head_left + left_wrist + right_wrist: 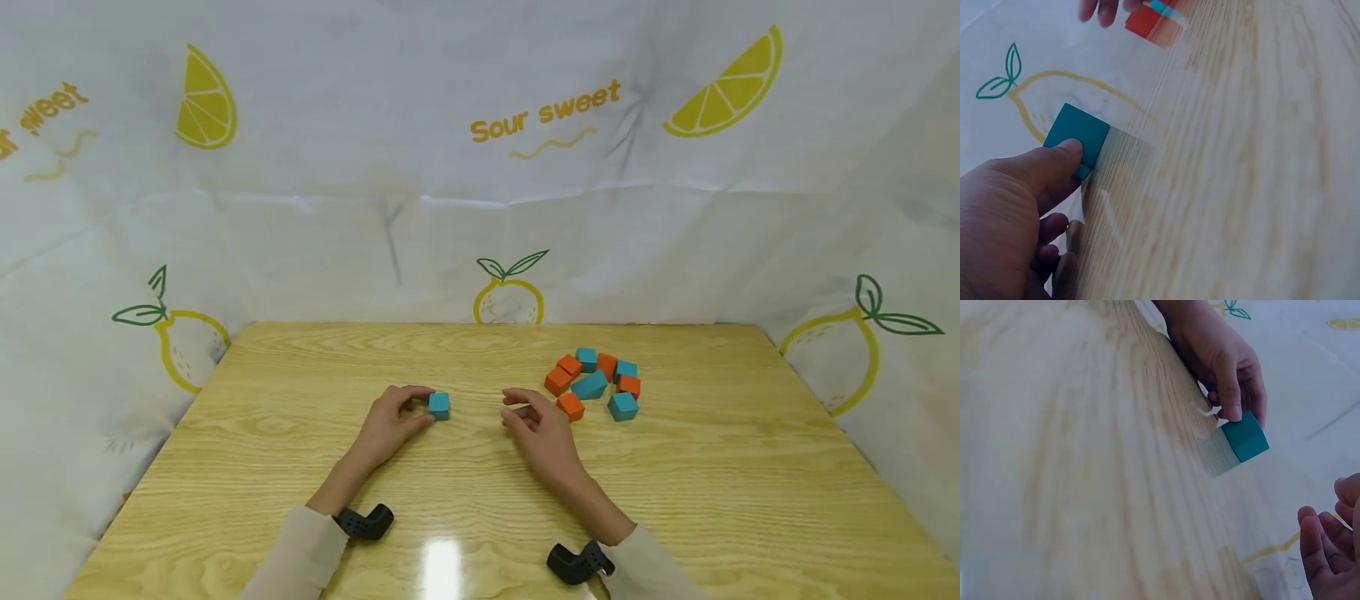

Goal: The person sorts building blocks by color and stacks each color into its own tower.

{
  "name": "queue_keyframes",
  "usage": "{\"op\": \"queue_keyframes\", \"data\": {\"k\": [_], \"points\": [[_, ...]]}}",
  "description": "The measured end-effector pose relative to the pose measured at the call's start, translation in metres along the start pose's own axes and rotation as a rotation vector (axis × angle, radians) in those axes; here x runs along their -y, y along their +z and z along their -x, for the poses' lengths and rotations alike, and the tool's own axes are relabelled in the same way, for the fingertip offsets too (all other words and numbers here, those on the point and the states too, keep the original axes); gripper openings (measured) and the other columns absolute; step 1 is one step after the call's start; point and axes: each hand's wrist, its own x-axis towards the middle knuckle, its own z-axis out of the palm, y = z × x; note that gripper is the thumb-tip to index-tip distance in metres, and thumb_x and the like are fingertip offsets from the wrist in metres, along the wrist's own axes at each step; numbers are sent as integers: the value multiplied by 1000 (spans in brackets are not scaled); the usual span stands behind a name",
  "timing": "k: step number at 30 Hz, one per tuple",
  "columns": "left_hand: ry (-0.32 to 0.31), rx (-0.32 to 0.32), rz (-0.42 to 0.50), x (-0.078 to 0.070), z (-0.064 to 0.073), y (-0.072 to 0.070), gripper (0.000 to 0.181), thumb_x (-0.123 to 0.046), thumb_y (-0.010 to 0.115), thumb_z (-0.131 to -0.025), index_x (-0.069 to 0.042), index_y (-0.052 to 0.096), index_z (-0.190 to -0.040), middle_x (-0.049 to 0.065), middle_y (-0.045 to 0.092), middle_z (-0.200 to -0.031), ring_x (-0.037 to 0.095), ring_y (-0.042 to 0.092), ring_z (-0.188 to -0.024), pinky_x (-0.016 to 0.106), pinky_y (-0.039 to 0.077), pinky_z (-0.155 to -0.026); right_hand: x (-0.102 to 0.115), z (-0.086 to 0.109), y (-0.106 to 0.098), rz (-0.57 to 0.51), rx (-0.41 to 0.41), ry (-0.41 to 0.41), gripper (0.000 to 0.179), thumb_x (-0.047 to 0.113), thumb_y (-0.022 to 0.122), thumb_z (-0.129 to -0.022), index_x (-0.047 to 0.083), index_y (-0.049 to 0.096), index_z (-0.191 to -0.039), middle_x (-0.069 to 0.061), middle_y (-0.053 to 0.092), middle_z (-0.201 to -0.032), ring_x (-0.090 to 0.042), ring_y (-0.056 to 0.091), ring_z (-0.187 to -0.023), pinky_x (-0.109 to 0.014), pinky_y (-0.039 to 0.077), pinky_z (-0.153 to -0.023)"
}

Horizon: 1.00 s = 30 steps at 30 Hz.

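A teal cube [438, 407] sits on the wooden table, pinched between the thumb and fingers of my left hand [392, 427]. The left wrist view shows the thumb pressed on one face of this cube [1079, 134]. My right hand [546, 437] is held to the right of the cube, its fingers loosely bent with nothing between them. Just beyond its knuckles lies an orange cube [571, 407]. In the right wrist view the right fingers [1317, 550] stay well apart from the teal cube [1245, 437].
Right of my right hand is a loose cluster of orange and teal blocks, among them a teal wedge [590, 386] and a teal cube [623, 407]. A white cloth printed with lemons [360, 250] hangs behind the table [712, 467].
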Motion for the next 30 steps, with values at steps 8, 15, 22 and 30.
{"op": "queue_keyframes", "data": {"k": [8,15,22,30], "points": [[-5,9,9,0,1,-1,40,-14,77,-82,-13,65,-121,0,61,-106,18,52,-92,39,44,-79,1,14,-30,-6,-20,-14,28,4,60,-94,-2,58,-121,-25,60,-112,-38,63,-87,-26,52,-76],[0,17,9,-1,2,-1,40,-14,75,-84,-13,65,-122,1,61,-107,19,53,-94,40,44,-79,-7,22,-51,45,-68,-48,28,3,60,-94,-3,57,-121,-23,60,-110,-35,64,-84,-22,51,-74],[-12,17,4,-1,2,0,40,-14,76,-83,-13,65,-122,1,61,-108,19,53,-95,40,45,-81,-13,30,-72,116,-179,-53,25,1,60,-93,-4,61,-117,-20,64,-97,-33,64,-77,-23,52,-66],[0,10,-5,0,1,0,40,-14,76,-83,-12,65,-122,0,62,-108,19,52,-93,40,45,-80,-22,32,-97,244,-247,-163,21,-7,61,-90,-5,63,-111,-19,65,-93,-28,63,-73,-17,49,-64]]}}
